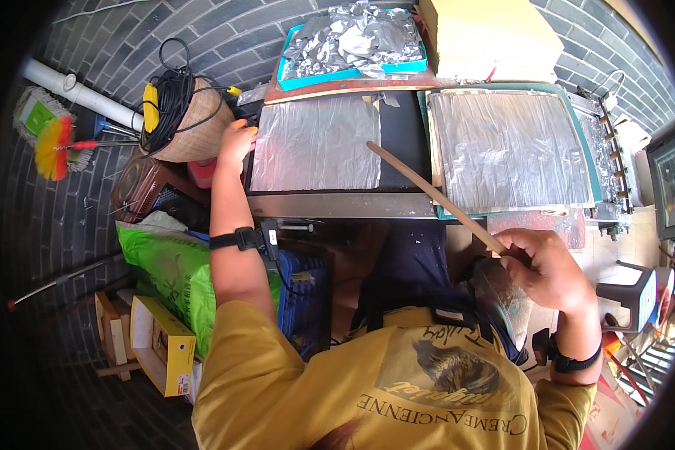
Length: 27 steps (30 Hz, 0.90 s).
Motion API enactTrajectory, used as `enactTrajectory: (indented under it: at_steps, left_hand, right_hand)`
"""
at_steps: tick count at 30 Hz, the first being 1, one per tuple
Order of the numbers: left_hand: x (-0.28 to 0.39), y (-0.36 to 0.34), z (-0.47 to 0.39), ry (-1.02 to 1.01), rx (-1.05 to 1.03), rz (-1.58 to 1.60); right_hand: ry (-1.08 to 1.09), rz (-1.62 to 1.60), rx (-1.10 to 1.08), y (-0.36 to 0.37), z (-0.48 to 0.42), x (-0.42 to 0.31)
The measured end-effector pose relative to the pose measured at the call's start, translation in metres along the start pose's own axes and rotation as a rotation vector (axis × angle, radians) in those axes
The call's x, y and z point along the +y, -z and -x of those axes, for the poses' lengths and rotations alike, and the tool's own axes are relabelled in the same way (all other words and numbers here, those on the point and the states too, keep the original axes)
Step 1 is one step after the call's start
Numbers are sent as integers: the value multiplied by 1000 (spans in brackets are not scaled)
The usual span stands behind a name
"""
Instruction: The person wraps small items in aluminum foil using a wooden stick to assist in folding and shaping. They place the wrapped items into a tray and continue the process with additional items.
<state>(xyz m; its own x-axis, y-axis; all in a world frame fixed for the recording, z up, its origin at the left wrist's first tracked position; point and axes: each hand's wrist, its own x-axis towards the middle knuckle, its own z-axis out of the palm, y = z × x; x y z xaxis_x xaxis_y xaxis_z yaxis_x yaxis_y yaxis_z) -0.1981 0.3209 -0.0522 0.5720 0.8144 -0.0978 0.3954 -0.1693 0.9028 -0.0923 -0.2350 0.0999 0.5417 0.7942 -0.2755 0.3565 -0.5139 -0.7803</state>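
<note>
In my right hand is a long, thin wooden stick, gripped near its lower end. Its far end points up and left, over the right edge of a silvery foil sheet. This wrinkled sheet lies on a black mat in front of me. My left hand is at the sheet's left edge, with orange coverings on some fingertips; whether it pinches anything is hidden. To the right, another foil sheet tops a stack of papers on a green board.
Behind the sheets, a turquoise tray holds crumpled foil scraps, beside a large pale yellow block. A coiled black cable hangs on a round wooden container by my left hand. Below stand a green bag and a blue crate.
</note>
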Motion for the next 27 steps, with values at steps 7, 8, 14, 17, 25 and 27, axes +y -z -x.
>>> enactTrajectory:
  at_steps: [7,8,14,17,25,27]
  left_hand:
    - [38,-70,96,-508,112,-341]
    - [55,-86,129,-480,63,-309]
    - [54,-126,202,-750,-113,-391]
    - [55,-132,215,-776,-141,-390]
    - [59,-135,222,-670,-204,-492]
    - [59,-136,222,-665,-203,-493]
  right_hand:
    - [-62,-34,-68,15,16,20]
    - [-77,-51,-86,17,16,22]
    - [-20,39,-88,22,24,21]
    - [-2,54,-124,24,23,21]
    - [39,102,-165,28,17,17]
    - [58,107,-169,28,15,18]
